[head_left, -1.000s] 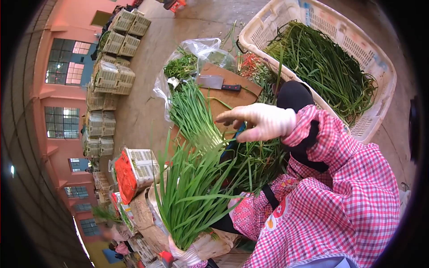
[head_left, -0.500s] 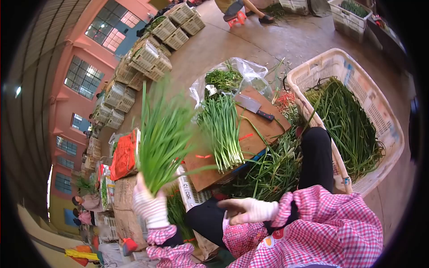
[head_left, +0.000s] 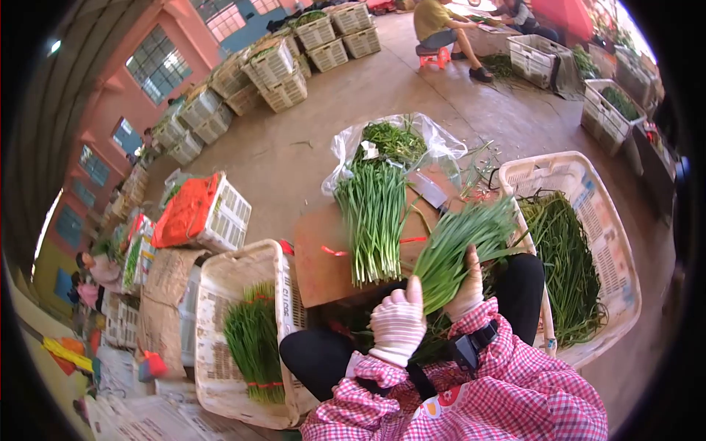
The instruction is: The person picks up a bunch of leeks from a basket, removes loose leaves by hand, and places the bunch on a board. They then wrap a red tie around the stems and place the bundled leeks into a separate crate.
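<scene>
My left hand (head_left: 397,323), in a striped glove, is closed round the lower end of a leafy bunch of chives (head_left: 467,235), held tilted over my lap. My right hand (head_left: 468,288) grips its right side, thumb up, the other fingers mostly hidden. Just beyond is a brown board (head_left: 316,253) with a pile of chives (head_left: 373,224) on it, pale stem ends toward me. A cleaver (head_left: 429,191) lies on the board's far right, its handle largely covered by the leaves. Red ties (head_left: 334,251) show beside the pile.
A white crate (head_left: 208,331) with tied chives stands at my left; a larger crate (head_left: 577,165) of loose greens is at my right. A clear plastic bag (head_left: 445,147) of greens lies beyond the board. Stacked crates (head_left: 283,92) line the back. A person (head_left: 434,29) sits on a red stool.
My left hand has brought the bunch from the left across to the right, over my lap. My right hand has come up from my lap onto it. The view has shifted, showing the left crate.
</scene>
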Demonstrator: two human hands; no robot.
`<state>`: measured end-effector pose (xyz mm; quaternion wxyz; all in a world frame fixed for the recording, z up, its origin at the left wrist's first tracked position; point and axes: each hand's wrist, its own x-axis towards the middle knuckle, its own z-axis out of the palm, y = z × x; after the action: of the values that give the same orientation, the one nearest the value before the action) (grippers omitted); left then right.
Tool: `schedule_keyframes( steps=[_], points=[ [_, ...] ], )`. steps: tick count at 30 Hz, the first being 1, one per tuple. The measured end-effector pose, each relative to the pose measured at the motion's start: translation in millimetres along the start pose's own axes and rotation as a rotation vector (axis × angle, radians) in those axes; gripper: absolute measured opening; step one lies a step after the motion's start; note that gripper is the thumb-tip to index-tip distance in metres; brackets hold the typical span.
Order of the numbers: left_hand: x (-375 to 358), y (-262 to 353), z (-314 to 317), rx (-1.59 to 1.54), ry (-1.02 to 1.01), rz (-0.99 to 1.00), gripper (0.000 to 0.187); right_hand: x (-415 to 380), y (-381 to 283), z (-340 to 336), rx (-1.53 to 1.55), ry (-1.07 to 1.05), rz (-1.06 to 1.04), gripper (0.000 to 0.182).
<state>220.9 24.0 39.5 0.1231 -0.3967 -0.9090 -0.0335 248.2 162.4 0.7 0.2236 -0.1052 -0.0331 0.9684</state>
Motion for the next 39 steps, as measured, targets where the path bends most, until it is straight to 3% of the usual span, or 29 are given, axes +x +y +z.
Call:
schedule_keyframes(
  steps=[2,6,9,10,12,14,16,18,19,21,25,28,29,32,36,39],
  points=[
    [2,9,6,-0.16,-0.037,-0.025,0.083,7,-11,-1,-0.028,0.053,-0.02,0.029],
    [16,5,-2,-0.411,-0.122,-0.096,0.094,24,-18,27,-0.151,0.052,0.025,0.027],
    [25,-18,-9,-0.664,-0.088,-0.076,0.1,50,-13,48,-0.432,-0.06,0.047,0.032],
    [29,-31,-6,-0.671,0.037,-0.001,0.101,56,-5,65,-0.472,-0.088,0.069,0.034],
    [41,-60,-5,-0.856,-0.029,-0.026,0.101,87,13,73,-0.533,-0.057,0.14,0.035],
    [55,-87,8,-1.11,-0.169,-0.194,0.095,116,35,83,-0.59,-0.076,0.22,0.035],
    [71,-110,29,-1.16,-0.049,-0.259,0.088,158,59,66,-0.659,-0.151,0.308,0.036],
    [85,-132,58,-1.382,-0.105,-0.365,0.081,183,79,67,-0.808,-0.089,0.346,0.036],
    [89,-140,71,-1.418,-0.125,-0.425,0.078,191,91,65,-0.859,-0.054,0.266,0.037],
    [93,-158,109,-1.369,-0.133,-0.483,0.074,214,111,44,-1.021,0.0,0.125,0.045],
    [97,-173,165,-1.205,-0.181,-0.616,0.066,239,119,19,-1.085,-0.001,0.097,0.042],
    [89,-172,196,-1.235,-0.277,-0.696,0.06,245,119,-3,-1.183,0.063,-0.036,0.069],
    [90,-172,193,-1.239,-0.291,-0.7,0.06,244,114,-12,-1.249,0.061,0.013,0.074],
    [94,-170,177,-1.244,-0.281,-0.659,0.054,251,96,-39,-1.336,-0.07,0.015,0.072],
    [97,-174,182,-1.282,-0.277,-0.643,0.05,241,70,-35,-1.323,-0.083,0.057,0.07],
    [101,-183,179,-1.315,-0.417,-0.679,0.049,216,44,-23,-1.448,-0.062,-0.097,0.06]
  ],
)
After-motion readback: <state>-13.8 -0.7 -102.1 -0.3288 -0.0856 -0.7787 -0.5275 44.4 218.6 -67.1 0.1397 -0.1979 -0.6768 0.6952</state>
